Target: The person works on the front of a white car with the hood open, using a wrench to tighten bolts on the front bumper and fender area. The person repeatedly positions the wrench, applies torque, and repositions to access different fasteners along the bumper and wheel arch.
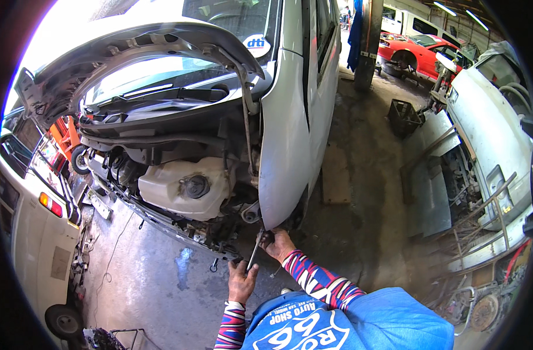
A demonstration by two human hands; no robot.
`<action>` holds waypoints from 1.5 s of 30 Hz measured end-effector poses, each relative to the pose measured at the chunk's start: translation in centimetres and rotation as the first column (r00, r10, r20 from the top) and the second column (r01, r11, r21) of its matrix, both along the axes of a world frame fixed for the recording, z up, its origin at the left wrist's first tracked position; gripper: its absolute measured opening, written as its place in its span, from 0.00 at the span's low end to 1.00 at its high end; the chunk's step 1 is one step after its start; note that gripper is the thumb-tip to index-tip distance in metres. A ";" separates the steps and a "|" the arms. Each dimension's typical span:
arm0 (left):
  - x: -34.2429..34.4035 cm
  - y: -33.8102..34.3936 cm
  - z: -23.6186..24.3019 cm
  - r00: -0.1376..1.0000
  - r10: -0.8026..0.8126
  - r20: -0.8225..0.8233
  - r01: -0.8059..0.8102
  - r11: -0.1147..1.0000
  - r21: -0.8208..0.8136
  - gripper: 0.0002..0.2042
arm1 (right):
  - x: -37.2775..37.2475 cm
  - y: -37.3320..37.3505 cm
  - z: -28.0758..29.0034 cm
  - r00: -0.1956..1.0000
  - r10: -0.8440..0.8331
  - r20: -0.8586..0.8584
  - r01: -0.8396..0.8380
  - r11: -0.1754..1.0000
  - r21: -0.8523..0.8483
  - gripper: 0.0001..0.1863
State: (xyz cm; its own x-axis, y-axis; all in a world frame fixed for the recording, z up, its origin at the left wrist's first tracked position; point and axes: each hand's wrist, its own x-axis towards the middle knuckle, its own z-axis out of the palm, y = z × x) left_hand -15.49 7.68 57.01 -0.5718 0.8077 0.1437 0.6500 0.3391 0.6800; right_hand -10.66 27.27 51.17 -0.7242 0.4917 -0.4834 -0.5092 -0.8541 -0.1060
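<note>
My left hand is closed around the lower end of a slim metal bar-shaped tool, perhaps a ratchet or wrench. The tool slants up toward the lower front tip of a silver-white fender. At that tip, my right hand is curled beside the tool's upper end. Its fingertips are dark and partly hidden, so what they grip does not show. Just left of the fender is the open front of the vehicle, with a whitish plastic tank bearing a dark round cap.
A raised hood arches over the engine bay. To the left stands a white vehicle. Detached panels and scrap metal line the right side, near a dark crate. A post and red car are farther back.
</note>
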 end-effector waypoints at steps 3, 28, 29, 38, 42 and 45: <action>-0.3 0.4 -0.1 0.953 -0.064 0.298 0.056 0.998 0.034 0.23 | 0.0 -0.3 0.8 0.999 -0.022 0.030 0.023 0.998 -0.055 0.06; 1.2 -0.2 3.2 0.585 -0.190 0.789 -0.113 0.943 0.312 0.22 | 0.2 0.1 2.0 0.999 -0.027 -0.036 0.027 1.000 -0.007 0.11; 1.4 -0.3 3.3 0.690 -0.147 0.709 -0.079 0.958 0.275 0.20 | 0.2 0.0 1.9 0.999 -0.006 -0.044 0.004 0.999 -0.046 0.10; 0.3 0.3 1.8 -0.284 -0.199 0.938 -0.494 0.869 0.035 0.14 | 1.2 -0.1 2.8 0.993 0.116 0.011 -0.116 0.993 0.002 0.10; -0.3 0.2 0.3 -0.519 -0.111 0.847 -0.326 0.942 -0.076 0.20 | 1.1 0.1 2.8 0.993 0.090 -0.080 -0.088 0.996 0.024 0.11; 0.3 -0.2 -0.9 -0.185 0.162 0.969 -0.262 0.942 -0.208 0.30 | 0.8 0.0 2.7 0.999 0.036 -0.018 -0.036 0.999 0.024 0.11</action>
State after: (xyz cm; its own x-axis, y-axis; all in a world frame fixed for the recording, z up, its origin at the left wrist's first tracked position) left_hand -15.16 7.51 56.15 -0.2419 0.6266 -0.7409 -0.8535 0.2259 0.4697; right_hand -9.81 27.31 53.91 -0.7503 0.4765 -0.4583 -0.4801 -0.8693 -0.1176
